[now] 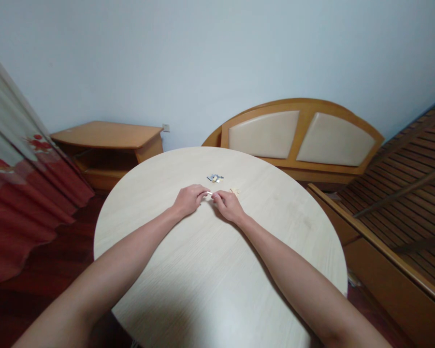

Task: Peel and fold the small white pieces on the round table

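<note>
At far left, curtain [25, 208]: white over red, floral motif.
Left hand [190, 199]: thumb and fingers appear to pinch one end of the small part; wrist level, forearm [112, 266] slanting in from lower left.
Small off-white part [210, 194]: short, slender, between both hands' fingertips, over the middle of the round wood-grain table [293, 217]. Best handled with light, even pressure along its length, low over the tabletop, lest it slip or snap.
Grey-and-cream pile [213, 178]: loose small parts, just beyond the hands.
Right hand [229, 206]: thumb and curled fingers appear closed on the opposite end, facing the left; elbow wide at lower right.
Cream pieces [234, 191]: just beyond right knuckles; shapes too small to tell.
</note>
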Demonstrator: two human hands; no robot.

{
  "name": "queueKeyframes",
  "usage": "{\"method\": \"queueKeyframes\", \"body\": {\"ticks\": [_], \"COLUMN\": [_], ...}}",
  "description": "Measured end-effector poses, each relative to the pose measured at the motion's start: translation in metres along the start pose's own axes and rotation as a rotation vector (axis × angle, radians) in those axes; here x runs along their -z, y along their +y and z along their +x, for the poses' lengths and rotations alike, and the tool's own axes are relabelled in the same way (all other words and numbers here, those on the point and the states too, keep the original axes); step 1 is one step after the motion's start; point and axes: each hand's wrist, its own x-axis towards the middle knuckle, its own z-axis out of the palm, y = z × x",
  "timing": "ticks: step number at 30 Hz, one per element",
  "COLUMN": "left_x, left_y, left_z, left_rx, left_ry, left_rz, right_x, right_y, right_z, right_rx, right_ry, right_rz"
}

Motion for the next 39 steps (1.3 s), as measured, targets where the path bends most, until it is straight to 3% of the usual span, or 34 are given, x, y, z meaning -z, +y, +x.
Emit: {"method": "queueKeyframes", "body": {"ticks": [39], "left_x": [0.002], "left_y": [0.0015], "left_z": [-0.0018], "left_rx": [0.059], "left_ry": [-0.028], "left_rz": [-0.039], "right_x": [-0.0017], "right_y": [0.0084], "right_z": [-0.0002], "right_rx": [0.017], "right_ry": [0.07], "right_rz": [0.038]}}
